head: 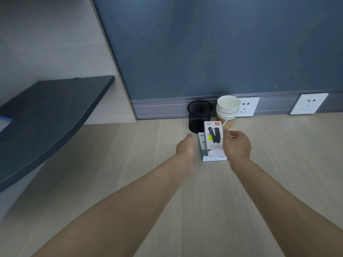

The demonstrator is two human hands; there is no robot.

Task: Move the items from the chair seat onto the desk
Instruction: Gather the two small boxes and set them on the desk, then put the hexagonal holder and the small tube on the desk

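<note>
On the light wooden desk [204,191], a white stapler box [213,135] stands upright on a white notepad [214,157]. My right hand [236,143] touches the box's right edge with its fingers. Left of the box a small teal-and-white tube box [202,143] leans against it. My left hand [185,145] hovers just left of these items, fingers apart and holding nothing. Behind them stand a black mesh pen holder [198,115] and a stack of paper cups [227,110]. The chair is out of view.
A blue partition wall [204,52] backs the desk, with two white power sockets [247,106] [308,103] along its base rail. A dark shelf [46,115] juts out at the left, below a pale wooden side panel.
</note>
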